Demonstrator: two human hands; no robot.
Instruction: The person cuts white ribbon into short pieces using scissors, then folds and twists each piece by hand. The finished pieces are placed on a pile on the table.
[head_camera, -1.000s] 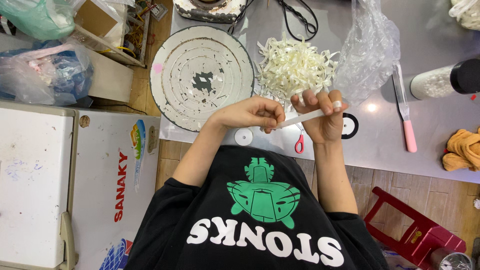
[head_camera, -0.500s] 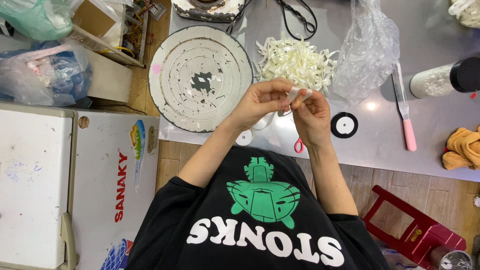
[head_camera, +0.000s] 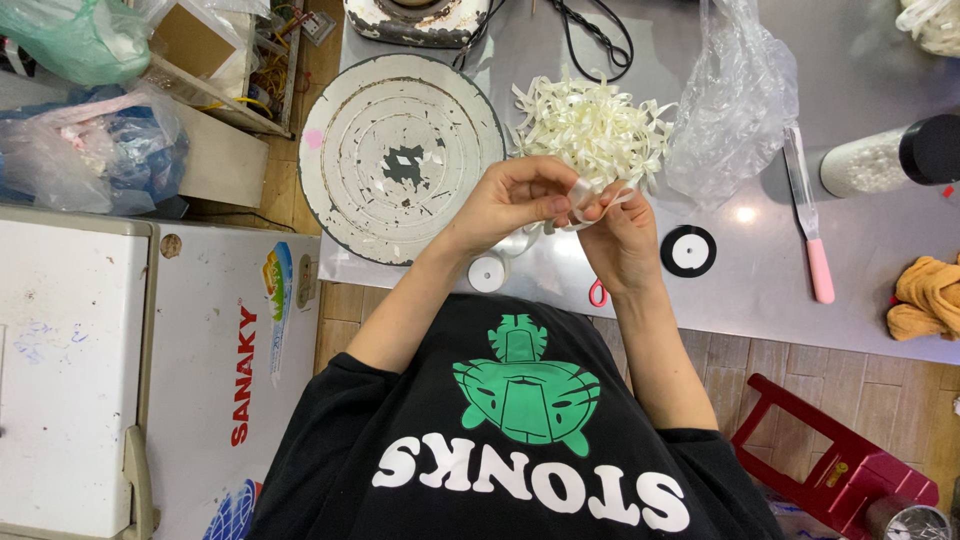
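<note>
My left hand (head_camera: 512, 200) and my right hand (head_camera: 622, 238) meet over the grey table (head_camera: 760, 300), fingertips touching. Both pinch a short strip of cream ribbon (head_camera: 583, 205), which is bent into a loop between them. Just beyond the hands lies a heap of cut cream ribbon pieces (head_camera: 590, 122). A small white ribbon spool (head_camera: 488, 272) sits under my left wrist, with ribbon trailing from it up towards the hands. The red handle of a pair of scissors (head_camera: 597, 293) shows at the table edge below my right wrist.
A worn round white turntable (head_camera: 400, 155) stands at the left. A black and white spool (head_camera: 689, 250), a pink-handled knife (head_camera: 810, 235), a clear plastic bag (head_camera: 735, 95), a black-capped jar (head_camera: 885, 160) and an orange cloth (head_camera: 930, 295) lie right. A red stool (head_camera: 830, 460) and a white chest freezer (head_camera: 90, 370) stand beside me.
A second ago the ribbon was stretched straight between my hands. The hands have since come together, moved up towards the heap, and folded the strip into a loop.
</note>
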